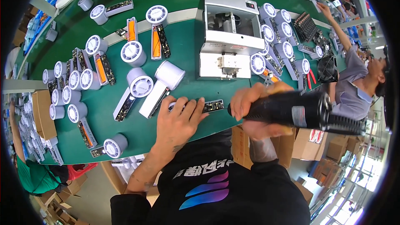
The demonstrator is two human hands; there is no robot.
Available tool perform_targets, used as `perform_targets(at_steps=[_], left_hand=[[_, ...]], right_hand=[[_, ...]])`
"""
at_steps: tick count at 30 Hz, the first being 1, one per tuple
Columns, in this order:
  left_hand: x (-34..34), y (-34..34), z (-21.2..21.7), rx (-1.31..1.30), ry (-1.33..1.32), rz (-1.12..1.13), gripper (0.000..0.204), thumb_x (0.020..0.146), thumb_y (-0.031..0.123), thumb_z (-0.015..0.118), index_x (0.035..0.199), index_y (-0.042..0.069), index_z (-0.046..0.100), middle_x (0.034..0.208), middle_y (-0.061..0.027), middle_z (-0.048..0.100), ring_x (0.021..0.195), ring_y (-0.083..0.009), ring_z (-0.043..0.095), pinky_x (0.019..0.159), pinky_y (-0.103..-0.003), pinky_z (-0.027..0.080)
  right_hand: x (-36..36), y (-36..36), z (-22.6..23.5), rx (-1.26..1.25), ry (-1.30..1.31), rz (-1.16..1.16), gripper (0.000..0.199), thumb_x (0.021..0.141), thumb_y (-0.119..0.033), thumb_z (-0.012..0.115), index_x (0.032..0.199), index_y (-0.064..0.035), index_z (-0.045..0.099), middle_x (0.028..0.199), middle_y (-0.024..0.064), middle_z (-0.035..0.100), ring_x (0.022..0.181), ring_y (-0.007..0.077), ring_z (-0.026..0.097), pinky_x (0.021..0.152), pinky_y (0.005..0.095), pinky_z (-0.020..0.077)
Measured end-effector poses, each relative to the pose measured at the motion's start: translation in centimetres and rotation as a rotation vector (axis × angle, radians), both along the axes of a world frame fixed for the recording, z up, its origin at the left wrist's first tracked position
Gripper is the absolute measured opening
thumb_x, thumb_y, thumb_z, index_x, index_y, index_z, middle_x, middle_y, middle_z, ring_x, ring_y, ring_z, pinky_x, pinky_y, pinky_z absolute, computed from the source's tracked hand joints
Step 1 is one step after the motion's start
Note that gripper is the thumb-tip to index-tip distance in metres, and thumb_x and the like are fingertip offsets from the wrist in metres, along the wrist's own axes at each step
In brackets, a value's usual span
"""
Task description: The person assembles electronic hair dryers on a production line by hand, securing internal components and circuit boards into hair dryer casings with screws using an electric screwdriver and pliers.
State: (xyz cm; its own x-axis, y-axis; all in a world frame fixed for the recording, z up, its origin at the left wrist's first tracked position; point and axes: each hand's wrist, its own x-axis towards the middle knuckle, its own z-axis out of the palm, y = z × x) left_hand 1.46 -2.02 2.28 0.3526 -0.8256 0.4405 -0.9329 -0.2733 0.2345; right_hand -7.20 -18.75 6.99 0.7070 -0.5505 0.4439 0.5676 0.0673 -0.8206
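Note:
A black electric screwdriver [287, 110] is gripped in my right hand [256, 108]. It lies roughly level, its narrow end towards a small circuit board and its ribbed end out to the right. Whether the tip touches anything I cannot tell. With bent fingers, my left hand [179, 118] presses a white handheld fan down near the table's front edge. Most of that fan is covered; its handle's dark circuit board [213, 106] shows beyond the fingertips. Just past this hand lie two more white fans, one with a bare board [125, 107] and one with a white handle [153, 100].
A silver metal machine [229, 33] stands beyond my hands on the green table [187, 85]. Several fans with orange batteries are left, more right. Red-handled pliers [309, 78] and a black cooling fan [327, 68] lie right. Another person [350, 75] reaches in; cardboard boxes stand below.

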Motion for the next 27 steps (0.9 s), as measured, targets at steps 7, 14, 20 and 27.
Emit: perform_targets(at_steps=[7,14,20,27], left_hand=[[0.1,0.2,-0.1,-0.020,-0.038,-0.027,0.035,0.081,0.028,0.075,0.107,0.005,0.071,0.087,-0.0019,0.058,0.091,-0.0185,0.055,0.083,-0.040,0.045],[-0.9,-2.0,0.8,-0.012,-0.006,-0.044,0.035,0.081,0.027,0.074,0.108,0.006,0.070,0.096,-0.0047,0.064,0.100,-0.0216,0.058,0.090,-0.042,0.044],[-0.2,1.0,1.7,-0.151,0.156,0.034,0.057,0.076,0.026,0.081,0.125,0.005,0.063,0.126,-0.0139,0.060,0.113,-0.0308,0.057,0.093,-0.045,0.045],[-0.1,2.5,-0.9,-0.231,0.569,0.024,0.084,0.072,0.012,0.085,0.144,-0.002,0.044,0.132,-0.0218,0.055,0.115,-0.0372,0.057,0.093,-0.042,0.050]], right_hand=[[-0.9,-1.0,1.4,-0.009,-0.176,0.204,0.072,0.086,-0.072,0.057,0.118,-0.0096,0.044,0.066,0.0102,0.054,0.044,0.0198,0.050,0.042,0.0344,0.0458],[5.1,-2.6,5.5,-0.123,0.043,-0.304,0.097,0.080,-0.089,0.038,0.133,-0.0088,0.034,0.064,0.0059,0.047,0.044,0.0169,0.047,0.042,0.0321,0.0433],[5.8,-2.2,4.8,-0.216,0.183,-0.262,0.102,0.074,-0.093,0.041,0.130,-0.0072,0.034,0.061,0.0056,0.046,0.044,0.0167,0.046,0.042,0.0314,0.0419],[4.1,0.7,3.9,-0.008,0.180,-0.087,0.104,0.075,-0.093,0.037,0.134,-0.0078,0.031,0.060,0.0067,0.047,0.041,0.0167,0.046,0.039,0.0316,0.0398]])
